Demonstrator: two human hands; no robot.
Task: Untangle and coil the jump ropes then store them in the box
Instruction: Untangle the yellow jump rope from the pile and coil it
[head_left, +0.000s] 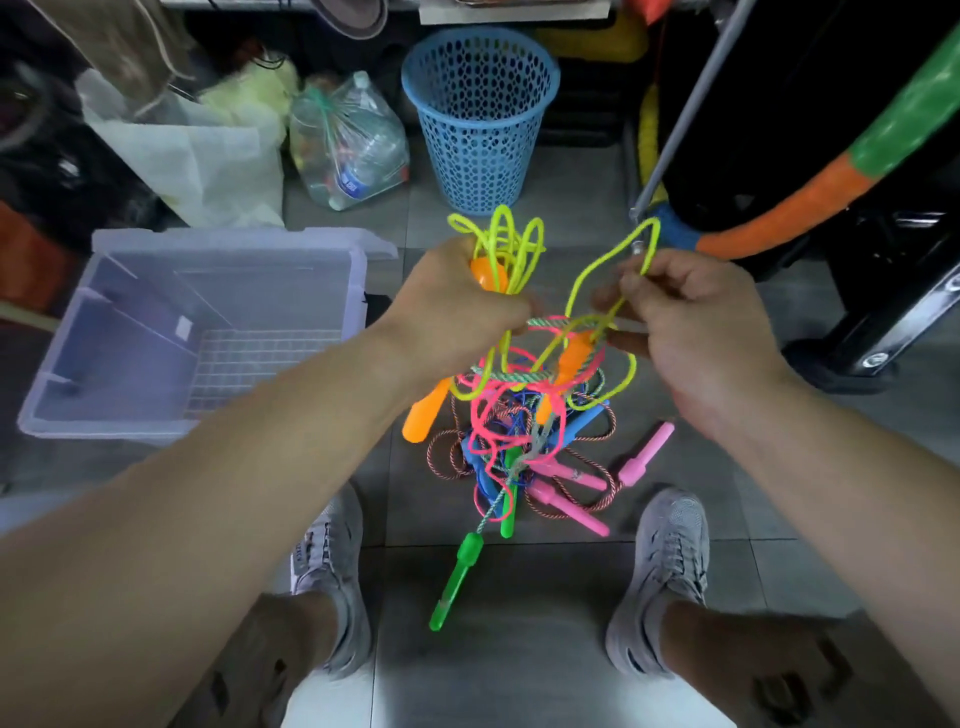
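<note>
My left hand (457, 306) grips an orange handle (488, 273) together with several coiled loops of the yellow jump rope (506, 239). My right hand (685, 322) pinches a further loop of that yellow rope (631, 249) and holds it up. Below both hands hangs a tangle of ropes (519, 415): pink, blue and striped cords with orange, blue, pink and green handles, partly lifted off the floor. A green handle (454, 582) lies nearest my feet. The clear plastic box (130, 415) stands open on the floor to the left.
A blue mesh basket (480, 114) stands behind the tangle, with a clear bag of bottles (348, 140) to its left. An orange and green padded tube (831, 182) and dark equipment fill the right. My grey shoes (670, 577) flank the pile on the tiled floor.
</note>
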